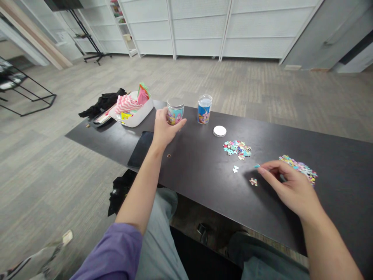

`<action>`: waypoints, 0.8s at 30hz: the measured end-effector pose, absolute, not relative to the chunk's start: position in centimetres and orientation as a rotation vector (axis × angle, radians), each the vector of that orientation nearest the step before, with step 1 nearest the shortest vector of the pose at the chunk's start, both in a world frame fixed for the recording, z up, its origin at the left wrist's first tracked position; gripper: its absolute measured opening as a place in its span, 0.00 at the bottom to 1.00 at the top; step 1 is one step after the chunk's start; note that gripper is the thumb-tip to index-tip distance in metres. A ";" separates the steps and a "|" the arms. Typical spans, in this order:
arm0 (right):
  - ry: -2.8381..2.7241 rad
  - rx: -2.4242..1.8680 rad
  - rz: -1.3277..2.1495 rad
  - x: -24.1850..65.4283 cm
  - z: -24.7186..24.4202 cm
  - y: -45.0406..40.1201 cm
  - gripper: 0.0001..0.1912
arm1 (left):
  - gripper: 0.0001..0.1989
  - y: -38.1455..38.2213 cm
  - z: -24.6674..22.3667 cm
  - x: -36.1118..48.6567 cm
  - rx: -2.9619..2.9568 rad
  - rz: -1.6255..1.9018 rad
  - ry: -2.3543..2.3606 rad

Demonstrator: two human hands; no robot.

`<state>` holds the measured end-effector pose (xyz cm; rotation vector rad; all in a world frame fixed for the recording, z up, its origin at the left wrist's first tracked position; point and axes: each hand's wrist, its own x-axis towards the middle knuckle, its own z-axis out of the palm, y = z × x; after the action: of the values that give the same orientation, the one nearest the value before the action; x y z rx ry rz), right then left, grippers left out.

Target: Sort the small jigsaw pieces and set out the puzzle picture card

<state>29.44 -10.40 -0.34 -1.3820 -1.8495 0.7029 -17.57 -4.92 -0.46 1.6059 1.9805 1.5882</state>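
Observation:
My left hand [166, 126] is wrapped round a lidded jar [175, 111] with a colourful printed label, upright on the table. In my right hand [288, 182], thumb and forefinger pinch a small blue jigsaw piece [257, 166] above the tabletop. Just left of that hand lie a pale jigsaw piece [235, 169] and a multicoloured jigsaw piece [253, 181], apart from each other. A pile of jigsaw pieces [237, 149] sits beyond them. Another pile of jigsaw pieces [300, 169] is partly hidden behind my right hand.
On the dark table [201, 163] stands a lidless blue printed jar [204, 109], with a round white lid [219, 131] nearby. A white basket [136, 116] with striped cloth and packets is at the far left, beside black cloth [106, 103]. A black tablet-like slab [140, 149] lies near my left forearm.

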 end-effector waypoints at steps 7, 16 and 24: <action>-1.879 -1.374 0.731 29.5 -0.4 -10.2 0.21 | 0.37 -8.3 -0.8 -12.1 1.559 1.647 1.766; -1.881 -1.411 0.763 29.6 -0.4 -10.2 0.26 | 0.41 -7.0 -2.7 -7.5 1.675 1.636 1.376; -1.906 -1.389 0.773 29.0 0.4 -10.3 0.52 | 0.40 -7.1 -1.8 -7.1 1.798 1.696 1.424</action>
<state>28.97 -10.33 0.41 -1.3886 -1.9059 0.7729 -7.14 -7.08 -1.83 1.7985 1.4238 1.6961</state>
